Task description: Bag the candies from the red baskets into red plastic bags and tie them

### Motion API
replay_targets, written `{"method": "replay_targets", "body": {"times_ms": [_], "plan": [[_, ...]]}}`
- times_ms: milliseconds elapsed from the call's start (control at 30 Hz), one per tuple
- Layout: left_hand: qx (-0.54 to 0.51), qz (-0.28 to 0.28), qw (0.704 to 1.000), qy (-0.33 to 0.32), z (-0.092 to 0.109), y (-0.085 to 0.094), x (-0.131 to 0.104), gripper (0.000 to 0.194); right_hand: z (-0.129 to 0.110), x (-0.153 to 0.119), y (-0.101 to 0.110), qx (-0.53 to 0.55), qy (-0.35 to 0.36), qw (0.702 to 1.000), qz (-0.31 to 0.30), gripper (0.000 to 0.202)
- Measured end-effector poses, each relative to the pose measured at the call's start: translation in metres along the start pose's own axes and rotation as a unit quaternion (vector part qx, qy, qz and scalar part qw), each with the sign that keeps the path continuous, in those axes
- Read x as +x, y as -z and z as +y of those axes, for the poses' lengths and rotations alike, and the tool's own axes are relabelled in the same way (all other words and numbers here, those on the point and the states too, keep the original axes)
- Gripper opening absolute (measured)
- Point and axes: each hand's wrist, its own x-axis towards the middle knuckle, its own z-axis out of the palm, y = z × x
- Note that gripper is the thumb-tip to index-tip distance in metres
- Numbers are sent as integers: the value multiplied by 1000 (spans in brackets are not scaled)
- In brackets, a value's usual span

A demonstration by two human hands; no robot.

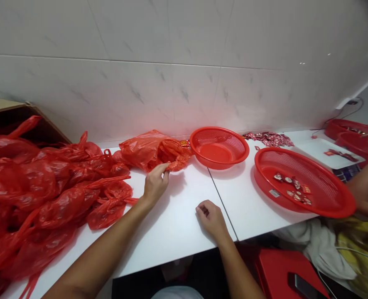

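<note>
My left hand (157,180) pinches the rim of a red plastic bag (143,149) that lies on its side by the wall. The bag's mouth faces right, and its inside is mostly hidden by crumpled folds. My right hand (211,218) rests on the white table (180,211) near the front edge, its fingers curled into a loose fist with nothing visible in them. Beyond it stands a small round red basket (217,154) with a bare bottom. A small red and gold packet (184,143) lies between bag and basket.
Knotted red bags (62,191) heap up on the left before a cardboard box (47,122). A larger red basket (327,195) at right holds several small wrapped pieces (293,187). Behind it lie patterned wrappers (269,139) and a white tray (315,147). A co-worker's arm (366,174) reaches in at far right.
</note>
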Motion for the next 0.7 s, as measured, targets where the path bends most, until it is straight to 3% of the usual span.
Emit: {"method": "replay_targets", "body": {"times_ms": [67,133,200,267,333,433,467,600,633,700], "plan": [[-98,1,995,-3,4,11,-33,34,3,-1,-1,20,-14,1000,1,23],[-227,-24,973,32,8,18,-61,35,6,-4,-1,52,-25,998,7,60],[-348,-82,930,86,9,20,-82,42,4,-6,1,91,-20,996,5,102],[-439,-145,877,129,9,20,-94,48,-4,-7,5,152,-7,988,-28,124],[-481,-183,845,147,8,20,-99,51,-19,-5,10,233,-4,968,-95,115],[-468,-188,851,145,5,22,-101,50,-44,-2,14,317,-18,932,-174,82],[-456,-189,858,142,4,23,-101,49,-50,-2,15,335,-23,924,-185,81],[-402,-201,884,132,2,30,-107,44,-64,-6,8,430,-48,874,-220,111],[-392,-201,888,131,2,31,-109,42,-65,-7,5,442,-55,866,-228,111],[-390,-195,889,144,2,33,-114,41,-64,-8,-1,422,-69,876,-223,90]]}}
